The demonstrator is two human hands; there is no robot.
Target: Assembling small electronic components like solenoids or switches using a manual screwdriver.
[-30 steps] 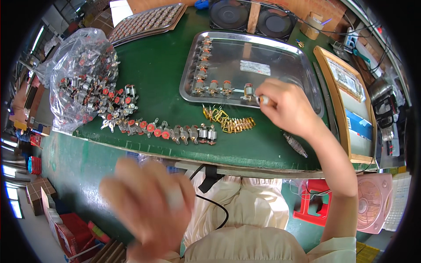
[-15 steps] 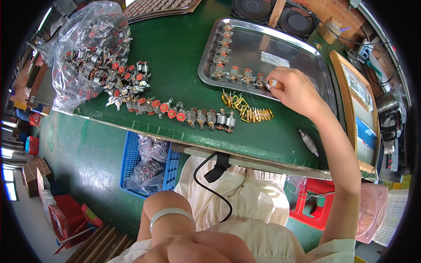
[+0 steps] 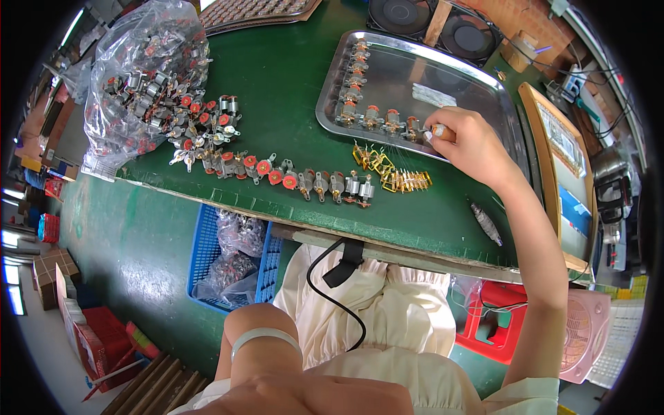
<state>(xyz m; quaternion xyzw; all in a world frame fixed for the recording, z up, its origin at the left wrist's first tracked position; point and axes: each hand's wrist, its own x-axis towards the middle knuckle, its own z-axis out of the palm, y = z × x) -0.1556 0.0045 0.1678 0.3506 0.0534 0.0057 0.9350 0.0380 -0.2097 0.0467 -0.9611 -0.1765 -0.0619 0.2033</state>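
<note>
My right hand (image 3: 472, 146) is closed around a short wooden handle (image 3: 444, 132) at the near edge of a shiny metal tray (image 3: 330, 119). Its tip is beside the end one of several small metal parts with orange-red tops (image 3: 393, 119), which line the tray's left and near sides. Just below my hand lie thin yellow-gold metal pieces (image 3: 408, 181), bunched on the green table. My left arm is bent, with a pale band on it; my left hand (image 3: 332, 398) is close by at the bottom edge, its fingers indistinct.
A row of lugged metal parts with red discs (image 3: 275, 176) runs from a clear plastic bag (image 3: 149, 76) full of them. A grey wrapped tool-like piece (image 3: 486, 223) lies near the table's front edge. Black fans (image 3: 470, 33) stand behind the tray; a blue basket (image 3: 202, 249) is below.
The wooden handle in my right hand has tilted slightly and shifted a little right. My left arm has moved slightly; the whole view has drifted a bit.
</note>
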